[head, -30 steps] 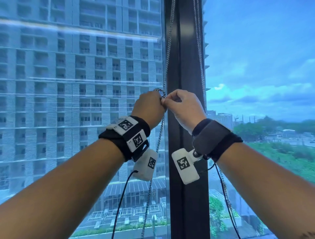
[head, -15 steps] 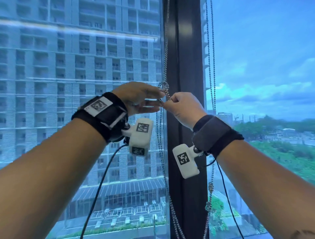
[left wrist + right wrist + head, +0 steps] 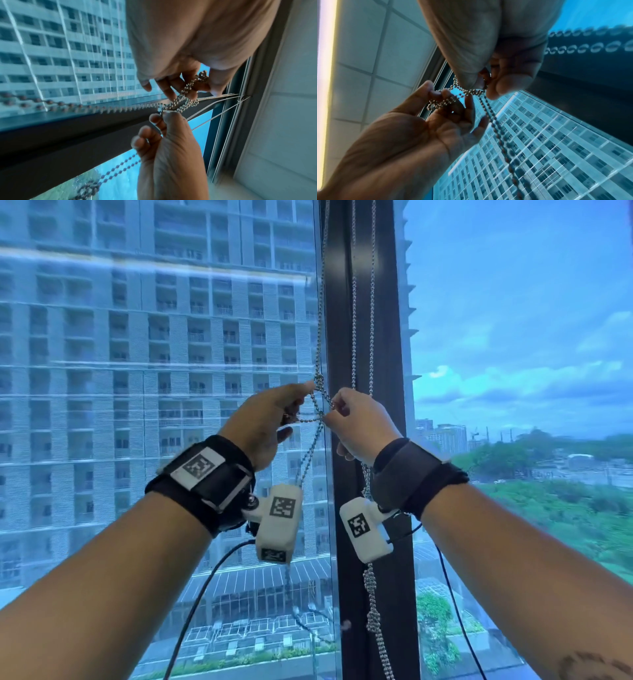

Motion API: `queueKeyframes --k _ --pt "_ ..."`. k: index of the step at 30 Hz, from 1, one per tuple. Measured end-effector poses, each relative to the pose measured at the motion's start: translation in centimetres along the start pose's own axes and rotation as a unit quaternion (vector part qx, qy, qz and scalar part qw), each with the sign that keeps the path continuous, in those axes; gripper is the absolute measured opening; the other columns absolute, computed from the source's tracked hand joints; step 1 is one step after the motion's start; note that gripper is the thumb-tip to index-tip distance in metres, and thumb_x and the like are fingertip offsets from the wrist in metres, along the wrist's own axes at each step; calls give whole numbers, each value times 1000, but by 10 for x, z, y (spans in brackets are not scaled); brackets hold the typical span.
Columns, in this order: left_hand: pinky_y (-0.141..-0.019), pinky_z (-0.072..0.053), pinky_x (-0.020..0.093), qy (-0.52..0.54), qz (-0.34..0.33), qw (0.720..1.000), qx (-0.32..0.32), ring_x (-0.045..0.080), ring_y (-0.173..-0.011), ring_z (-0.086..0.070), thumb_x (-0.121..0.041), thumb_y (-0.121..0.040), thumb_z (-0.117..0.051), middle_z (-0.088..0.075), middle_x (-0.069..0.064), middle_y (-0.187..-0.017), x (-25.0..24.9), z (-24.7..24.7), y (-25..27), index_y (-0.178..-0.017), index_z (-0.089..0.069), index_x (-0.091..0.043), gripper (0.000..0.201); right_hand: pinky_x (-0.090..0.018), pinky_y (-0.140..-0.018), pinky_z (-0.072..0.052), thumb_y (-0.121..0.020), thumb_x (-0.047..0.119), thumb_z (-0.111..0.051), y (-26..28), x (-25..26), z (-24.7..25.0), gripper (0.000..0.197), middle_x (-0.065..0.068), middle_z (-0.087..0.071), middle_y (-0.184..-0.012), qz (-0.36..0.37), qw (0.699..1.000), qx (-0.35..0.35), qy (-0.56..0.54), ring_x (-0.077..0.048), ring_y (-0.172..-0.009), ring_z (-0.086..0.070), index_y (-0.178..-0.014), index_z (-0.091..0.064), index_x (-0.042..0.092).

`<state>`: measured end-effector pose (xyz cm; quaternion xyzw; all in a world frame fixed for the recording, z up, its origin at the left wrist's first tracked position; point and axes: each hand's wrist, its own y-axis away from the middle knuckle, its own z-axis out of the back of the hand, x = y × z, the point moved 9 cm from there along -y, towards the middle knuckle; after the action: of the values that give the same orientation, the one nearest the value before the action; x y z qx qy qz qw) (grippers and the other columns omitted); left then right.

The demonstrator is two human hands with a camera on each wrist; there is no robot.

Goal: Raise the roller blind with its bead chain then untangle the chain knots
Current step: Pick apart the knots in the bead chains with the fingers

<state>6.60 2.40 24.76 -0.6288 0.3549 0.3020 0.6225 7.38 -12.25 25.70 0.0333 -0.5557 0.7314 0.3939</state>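
Note:
A silver bead chain hangs along the left edge of the dark window post. At chest height it is tangled into a loose knot of open loops. My left hand pinches loops on the knot's left side, thumb up. From the right, my right hand pinches a strand with thumb and forefinger. In the left wrist view the knot lies between the left fingers and the right fingertips. In the right wrist view the loops drape over the left fingers. The blind itself is out of view.
The dark post splits two glass panes. A second pair of chain strands hangs in front of it, with another knot lower down. Black camera cables dangle from both wrists.
The tight knot has opened into loose loops. My hands have drawn slightly apart, and the left hand has turned from knuckles-up to gripping the loops from the side.

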Motion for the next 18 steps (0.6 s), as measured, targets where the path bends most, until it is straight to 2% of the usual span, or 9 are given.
queueKeyframes --k 2,3,5,7,11,14,16,18 --pt "-85 -37 35 60 -23 998 16 14 -79 -52 -34 -88 -70 -59 -5 -75 4 -3 3 -79 -64 -22 16 -40 -45 -57 -95 17 -51 3 0 -3 18 -18 -60 -72 -4 999 9 -35 -16 -39 -60 -98 -50 -1" --pt "-88 -39 35 113 -28 993 26 14 -78 -54 -31 -91 -68 -60 -3 -72 7 -4 4 -78 -65 -21 17 -45 -47 -58 -95 16 -52 4 0 -5 18 -20 -61 -74 -11 998 19 -55 -19 -42 -62 -99 -50 -1" --pt "-85 -49 33 204 -32 978 19 13 -65 -54 -26 -95 -65 -52 -1 -59 14 -2 5 -75 -63 -16 22 -46 -49 -60 -95 15 -53 6 -2 -10 17 -21 -64 -78 -26 995 37 -94 -23 -46 -65 -100 -51 0" --pt "-75 -55 28 227 -36 973 -8 11 -54 -50 -23 -97 -62 -40 -3 -51 20 2 6 -81 -62 -12 19 -43 -50 -61 -95 13 -53 9 -1 -17 15 -17 -64 -79 -39 987 58 -145 -26 -48 -65 -101 -51 -1" --pt "-59 -43 24 190 -60 979 -46 8 -44 -39 -25 -99 -59 -34 -5 -51 17 10 7 -87 -64 -11 19 -42 -55 -60 -99 10 -50 17 5 -32 4 -20 -62 -79 -58 954 97 -278 -32 -55 -66 -97 -48 8" --pt "-58 -41 24 127 -99 984 -73 7 -42 -38 -23 -96 -62 -42 -5 -54 2 14 8 -87 -65 -11 15 -41 -55 -61 -100 9 -50 18 5 -33 5 -22 -61 -86 -64 941 98 -319 -32 -55 -66 -96 -46 10" --pt "-52 -37 23 129 -94 985 -66 7 -40 -34 -24 -97 -61 -35 -7 -49 -1 14 9 -89 -64 -9 17 -41 -56 -61 -98 8 -50 17 4 -34 4 -22 -61 -91 -68 932 98 -341 -32 -57 -68 -96 -48 10" --pt "-43 -25 23 129 -81 987 -53 9 -39 -23 -28 -98 -58 -23 -7 -51 -2 15 10 -90 -61 -9 20 -42 -58 -61 -98 8 -49 14 2 -33 5 -21 -63 -91 -74 923 85 -368 -35 -63 -71 -94 -47 10"
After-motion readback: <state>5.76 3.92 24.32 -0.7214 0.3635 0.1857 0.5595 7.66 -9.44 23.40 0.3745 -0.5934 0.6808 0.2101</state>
